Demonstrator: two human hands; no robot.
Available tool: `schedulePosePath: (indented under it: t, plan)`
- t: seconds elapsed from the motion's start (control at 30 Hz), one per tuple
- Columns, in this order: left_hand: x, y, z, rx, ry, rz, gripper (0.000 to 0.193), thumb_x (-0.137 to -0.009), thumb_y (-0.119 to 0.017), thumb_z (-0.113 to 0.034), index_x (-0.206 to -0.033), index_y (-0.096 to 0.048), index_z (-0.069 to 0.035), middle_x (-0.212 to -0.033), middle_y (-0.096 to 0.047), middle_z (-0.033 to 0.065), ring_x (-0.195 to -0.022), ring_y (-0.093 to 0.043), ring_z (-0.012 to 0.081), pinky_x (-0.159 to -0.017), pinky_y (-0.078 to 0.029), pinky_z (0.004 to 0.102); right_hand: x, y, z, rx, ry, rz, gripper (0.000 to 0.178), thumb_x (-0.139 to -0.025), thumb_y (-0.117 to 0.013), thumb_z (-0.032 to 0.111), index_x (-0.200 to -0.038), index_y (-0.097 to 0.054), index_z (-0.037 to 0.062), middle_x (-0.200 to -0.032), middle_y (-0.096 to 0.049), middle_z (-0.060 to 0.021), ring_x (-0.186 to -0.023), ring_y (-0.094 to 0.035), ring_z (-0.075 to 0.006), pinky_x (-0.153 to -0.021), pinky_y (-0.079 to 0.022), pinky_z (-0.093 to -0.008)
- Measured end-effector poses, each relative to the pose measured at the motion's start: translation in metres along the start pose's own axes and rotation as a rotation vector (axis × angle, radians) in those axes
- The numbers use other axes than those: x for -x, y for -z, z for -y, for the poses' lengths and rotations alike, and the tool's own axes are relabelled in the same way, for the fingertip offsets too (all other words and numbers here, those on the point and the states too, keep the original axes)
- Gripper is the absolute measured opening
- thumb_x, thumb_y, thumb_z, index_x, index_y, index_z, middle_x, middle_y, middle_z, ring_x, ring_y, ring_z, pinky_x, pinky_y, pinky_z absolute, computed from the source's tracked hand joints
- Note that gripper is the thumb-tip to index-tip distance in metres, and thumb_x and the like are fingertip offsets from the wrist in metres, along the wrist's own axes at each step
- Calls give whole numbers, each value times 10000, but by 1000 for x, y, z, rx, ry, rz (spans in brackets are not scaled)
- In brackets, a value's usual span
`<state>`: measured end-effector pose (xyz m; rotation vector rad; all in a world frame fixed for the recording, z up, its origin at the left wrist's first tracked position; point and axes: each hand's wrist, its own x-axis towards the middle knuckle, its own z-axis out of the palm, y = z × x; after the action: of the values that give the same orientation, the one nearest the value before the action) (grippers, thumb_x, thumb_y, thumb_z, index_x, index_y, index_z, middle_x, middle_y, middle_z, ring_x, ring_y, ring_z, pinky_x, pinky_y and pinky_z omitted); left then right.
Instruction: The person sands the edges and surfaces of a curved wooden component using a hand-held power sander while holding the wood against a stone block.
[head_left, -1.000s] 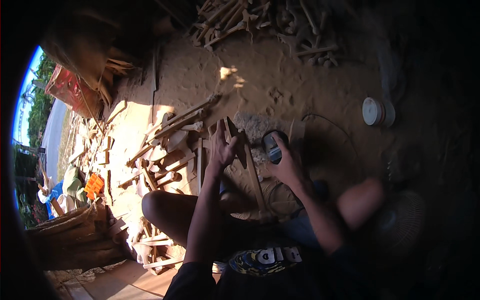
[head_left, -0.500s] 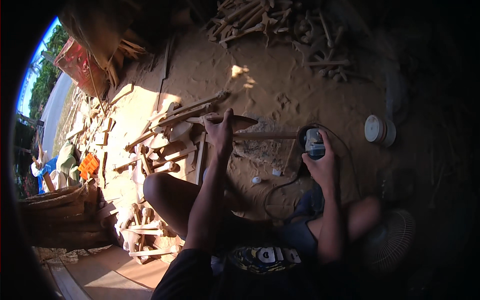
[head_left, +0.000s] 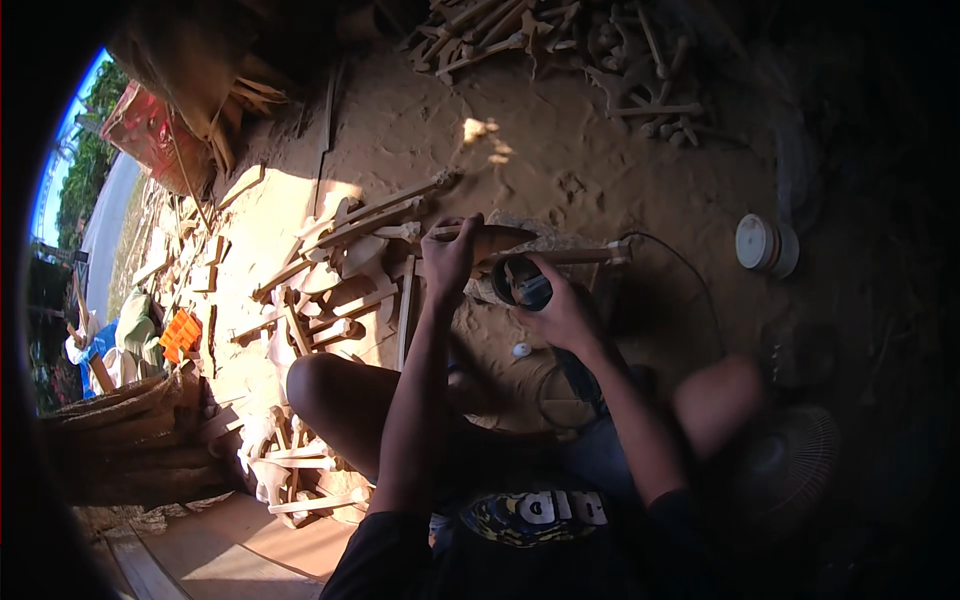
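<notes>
One broad earthen floor (head_left: 600,180) ran under everything, sunlit at the left and dim at the right. On it, to the person's left, spread a sunlit heap of what looked, from the knobbed ends, like bones (head_left: 362,258); a second, shaded heap (head_left: 490,40) lay well beyond the hands. A caged fan (head_left: 805,455) stood in the gloom near the right knee (head_left: 722,400). A long straight slat (head_left: 575,256) lay crosswise just past the power tool, and a pale round tub (head_left: 757,243) sat well apart at the right.

The right hand (head_left: 562,312) was wrapped around that power tool, apparently an angle grinder (head_left: 524,284), its round dark guard toward the left hand (head_left: 447,262). The left hand was closed, fingers and thumb together, on the near end of a tapered piece (head_left: 500,238). From that grip the piece pointed rightward, its long axis nearly level across the view, passing just beyond the guard; the left hand was nearer to it, and whether the grinder touched it could not be told. The piece looked flat, brown and shaded, narrowing to a point at its right end. Smallest was a white cap-like object (head_left: 521,350) on the floor, nearer the body than the grinder
</notes>
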<state>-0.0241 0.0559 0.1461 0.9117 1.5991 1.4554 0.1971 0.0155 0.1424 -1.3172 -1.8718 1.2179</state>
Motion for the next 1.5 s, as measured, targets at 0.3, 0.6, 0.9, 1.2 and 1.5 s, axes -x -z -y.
schedulePosePath:
  t: [0.3, 0.6, 0.9, 1.2, 1.5]
  plan:
    - [0, -6, 2, 36, -18, -15, 242, -968, -848, -223, -923, -753, -4, -848, -766, 36, -758, -676, 85, -696, -547, 264, -11, -15, 13, 101, -57, 5, 878, -806, -853, 239, -1600, -479, 227, -1290, -750, -222, -1223, -704, -447, -1022, -584, -520]
    - [-3, -7, 9, 78, -32, -16, 246, -967, -841, -206, -897, -723, -3, -817, -727, 10, -741, -635, 69, -664, -520, 260, -17, -21, 12, 124, -58, 44, 980, -803, -869, 250, -1669, -412, 252, -1261, -750, -258, -1197, -710, -462, -1007, -589, -522]
    - [-7, -7, 16, 22, -61, -62, 252, -945, -830, -207, -882, -728, 15, -806, -717, 11, -735, -617, 75, -671, -516, 274, -16, -24, 1, 124, -80, -7, 950, -825, -865, 241, -1662, -417, 264, -1293, -749, -236, -1237, -699, -453, -1039, -570, -522]
    - [-3, -4, 18, -16, -63, -65, 247, -927, -817, -206, -888, -730, 22, -806, -719, 26, -745, -630, 91, -692, -522, 280, -19, 17, -48, -18, -187, -198, 973, -777, -861, 104, -1637, -411, 34, -1528, -599, -242, -1420, -604, -351, -1171, -487, -426]
    - [4, -11, 12, -14, -81, -109, 248, -913, -821, -201, -839, -708, 6, -794, -709, 29, -723, -612, 88, -680, -509, 287, -15, 69, -81, 308, -265, -410, 853, -811, -822, 131, -1581, -473, 15, -1512, -602, -263, -1406, -600, -413, -1166, -499, -459]
